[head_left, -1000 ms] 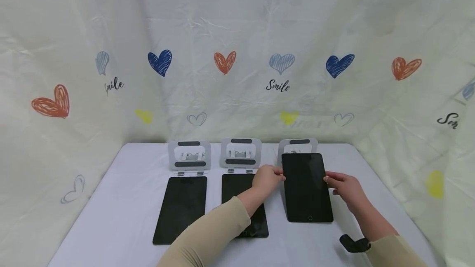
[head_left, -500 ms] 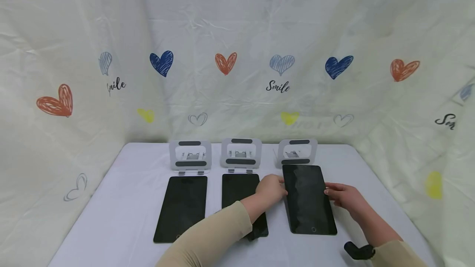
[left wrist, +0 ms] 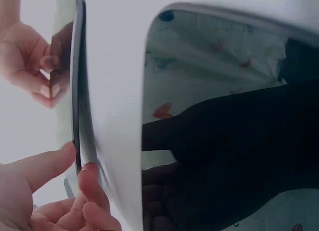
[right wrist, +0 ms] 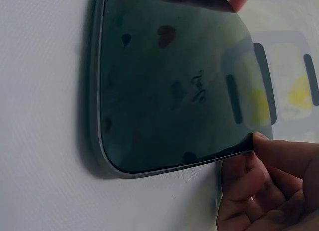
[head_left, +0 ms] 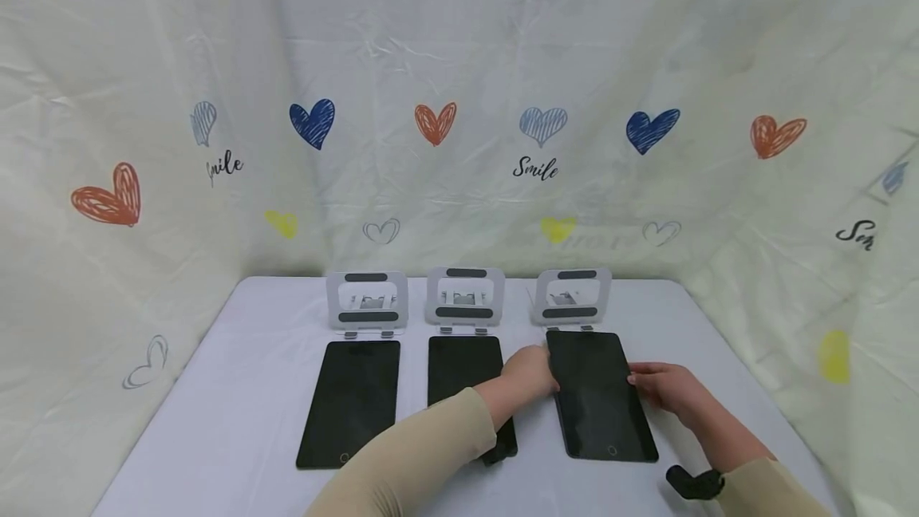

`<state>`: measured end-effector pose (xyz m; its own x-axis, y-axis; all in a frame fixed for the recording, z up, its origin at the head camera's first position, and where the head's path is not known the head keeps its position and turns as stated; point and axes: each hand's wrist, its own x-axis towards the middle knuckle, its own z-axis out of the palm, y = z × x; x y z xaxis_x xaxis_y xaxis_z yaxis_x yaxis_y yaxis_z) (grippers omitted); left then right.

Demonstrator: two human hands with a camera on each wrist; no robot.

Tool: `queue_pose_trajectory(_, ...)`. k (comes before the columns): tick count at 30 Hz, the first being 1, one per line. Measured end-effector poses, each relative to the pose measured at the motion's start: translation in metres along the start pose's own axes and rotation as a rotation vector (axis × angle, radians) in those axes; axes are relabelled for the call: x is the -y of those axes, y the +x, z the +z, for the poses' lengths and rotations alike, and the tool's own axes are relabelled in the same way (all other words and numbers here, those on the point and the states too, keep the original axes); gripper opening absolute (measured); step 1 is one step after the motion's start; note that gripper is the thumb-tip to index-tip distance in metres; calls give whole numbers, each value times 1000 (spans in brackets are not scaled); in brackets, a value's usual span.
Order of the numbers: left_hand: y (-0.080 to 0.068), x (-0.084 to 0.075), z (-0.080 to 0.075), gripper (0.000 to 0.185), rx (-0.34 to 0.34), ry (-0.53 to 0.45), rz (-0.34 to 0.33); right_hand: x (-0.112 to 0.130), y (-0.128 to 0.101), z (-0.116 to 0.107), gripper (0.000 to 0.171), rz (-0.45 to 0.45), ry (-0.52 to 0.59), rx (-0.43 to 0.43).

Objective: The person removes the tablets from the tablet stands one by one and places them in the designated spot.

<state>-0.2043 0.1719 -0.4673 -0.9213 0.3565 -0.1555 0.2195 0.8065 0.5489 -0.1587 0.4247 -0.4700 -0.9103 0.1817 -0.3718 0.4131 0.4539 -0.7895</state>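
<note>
A black tablet [head_left: 603, 397] is held between both hands at the right of the table, just in front of the right-hand grey stand [head_left: 570, 297]. My left hand [head_left: 530, 373] pinches its left edge. On the opposite edge, my right hand [head_left: 668, 388] grips with thumb above and fingers below. In the right wrist view the tablet [right wrist: 169, 91] shows a shadow under its near end, close over the tablecloth. The left wrist view shows the left thumb and fingers [left wrist: 92, 186] at the tablet's thin edge [left wrist: 76, 91].
Two more black tablets lie flat: one [head_left: 352, 405] at left, another [head_left: 459, 365] in the middle, partly under the left forearm. Behind them stand two grey stands, left [head_left: 333, 297] and middle [head_left: 433, 297]. A heart-printed curtain [head_left: 459, 46] hangs behind the white table [head_left: 215, 405].
Both hands have brought the right tablet down and toward the table's front, from in front of the stand's frame to below it. The stand's frame now shows fully.
</note>
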Motion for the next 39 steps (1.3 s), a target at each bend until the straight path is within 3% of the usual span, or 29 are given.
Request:
queue_pose_trajectory(5,3,1,6,58,27,-23,-31,-3,2,-1,44,6,15,16)
queue_pose_trajectory(12,1,0,7,61,42,20,-2,-2,8,-2,40,16,37,30)
queue_pose_trajectory(25,2,6,11,63,57,34,20,2,9,-9,38,-1,-36,54)
queue_pose_trajectory(39,-2,0,12,63,72,26,14,1,16,-13,36,-45,-173,43)
